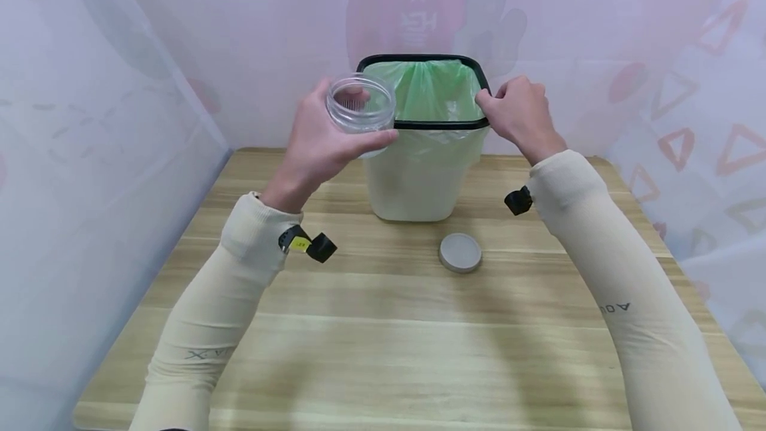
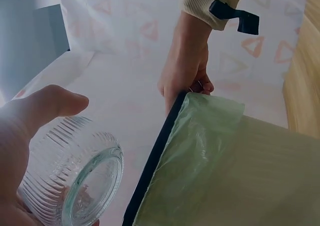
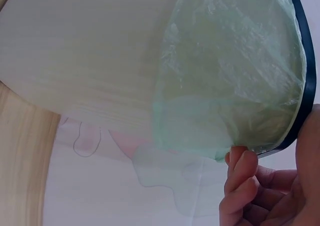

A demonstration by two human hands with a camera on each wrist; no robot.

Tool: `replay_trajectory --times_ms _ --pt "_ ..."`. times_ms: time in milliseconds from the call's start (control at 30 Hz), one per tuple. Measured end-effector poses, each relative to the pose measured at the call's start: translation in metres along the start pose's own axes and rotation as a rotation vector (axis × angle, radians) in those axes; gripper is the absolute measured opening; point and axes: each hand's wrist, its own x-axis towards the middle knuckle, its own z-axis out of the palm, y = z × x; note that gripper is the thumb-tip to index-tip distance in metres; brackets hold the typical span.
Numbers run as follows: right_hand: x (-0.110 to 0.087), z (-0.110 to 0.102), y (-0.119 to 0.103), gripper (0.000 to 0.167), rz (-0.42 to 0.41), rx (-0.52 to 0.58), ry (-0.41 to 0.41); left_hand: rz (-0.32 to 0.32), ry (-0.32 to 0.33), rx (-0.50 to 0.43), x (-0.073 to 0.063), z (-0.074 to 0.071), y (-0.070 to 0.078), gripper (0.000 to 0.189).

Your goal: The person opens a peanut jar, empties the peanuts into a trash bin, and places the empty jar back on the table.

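In the head view my left hand [image 1: 320,135] grips a clear glass jar [image 1: 362,104] with ridged sides and no lid on it. The jar overlaps the left front corner of a white trash bin [image 1: 413,185] in this view. My right hand [image 1: 519,112] pinches the bin's black rim [image 1: 439,126] at its right side. A thin green bag [image 1: 437,88] lines the bin and folds over its outside. In the left wrist view the jar [image 2: 75,173] tilts, its round base toward the camera. The right wrist view shows curled fingers [image 3: 240,181] under the rim.
A round grey lid [image 1: 460,252] lies on the wooden table [image 1: 359,351] in front of the bin. Pale printed cloth walls [image 1: 269,38] stand behind and at both sides of the table. Each wrist carries a small black camera mount.
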Motion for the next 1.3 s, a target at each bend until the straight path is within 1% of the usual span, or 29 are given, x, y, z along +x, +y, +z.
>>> replay_trajectory --times_ms 100,300,400,533,733,833,933,1000,1133,1233,1300 --pt "0.0 0.0 0.001 0.049 -0.011 0.003 0.01 -0.005 -0.014 -0.013 -0.006 0.002 -0.003 0.076" --pt "-0.002 -0.001 0.003 0.048 -0.005 -0.006 0.02 -0.023 -0.039 -0.03 -0.018 0.005 -0.008 0.076" --pt "-0.003 -0.001 0.005 0.048 -0.011 -0.007 0.038 -0.03 -0.054 -0.027 -0.023 0.006 -0.011 0.077" --pt "-0.007 0.001 0.009 0.051 -0.045 0.002 0.075 -0.044 -0.069 -0.01 -0.03 0.008 -0.016 0.078" --pt "-0.012 0.003 0.016 0.064 -0.087 0.01 0.093 -0.057 -0.08 -0.008 -0.037 0.011 -0.024 0.075" --pt "-0.015 0.004 0.021 0.072 -0.093 0.019 0.096 -0.056 -0.089 -0.035 -0.04 0.014 -0.03 0.073" --pt "-0.018 0.004 0.026 0.076 -0.09 0.035 0.099 -0.059 -0.104 -0.05 -0.042 0.016 -0.035 0.073" --pt "-0.02 0.004 0.029 0.078 -0.09 0.04 0.101 -0.063 -0.117 -0.049 -0.045 0.018 -0.037 0.074" --pt "-0.026 0.004 0.033 0.085 -0.092 0.044 0.08 -0.068 -0.134 -0.039 -0.05 0.021 -0.043 0.076" --pt "-0.033 0.005 0.035 0.087 -0.111 0.048 0.055 -0.072 -0.142 -0.035 -0.054 0.023 -0.049 0.076" --pt "-0.037 0.007 0.036 0.086 -0.133 0.057 0.054 -0.079 -0.15 -0.029 -0.057 0.024 -0.053 0.076"
